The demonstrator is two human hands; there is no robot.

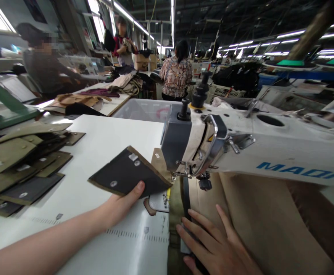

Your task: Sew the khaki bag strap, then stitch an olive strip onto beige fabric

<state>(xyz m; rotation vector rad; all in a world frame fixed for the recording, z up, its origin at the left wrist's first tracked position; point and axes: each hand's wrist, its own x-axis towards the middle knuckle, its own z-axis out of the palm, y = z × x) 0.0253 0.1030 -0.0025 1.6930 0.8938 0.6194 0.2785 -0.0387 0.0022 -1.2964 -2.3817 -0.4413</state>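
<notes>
My left hand [120, 206] grips a dark pocket flap [126, 173] with metal snaps and a khaki edge, lifted and tilted just left of the sewing machine head. My right hand [212, 244] lies flat, fingers spread, on tan fabric [258, 225] and a dark strip [186, 196] that runs under the presser foot [181, 173]. The white sewing machine [270, 152] fills the right side, its needle end between my two hands.
A stack of olive and dark flaps [20, 168] lies on the white table [104, 141] at the left. A clear bin [144, 109] stands behind the machine. Several people work at tables further back, with fabric piles [78, 101] beside them.
</notes>
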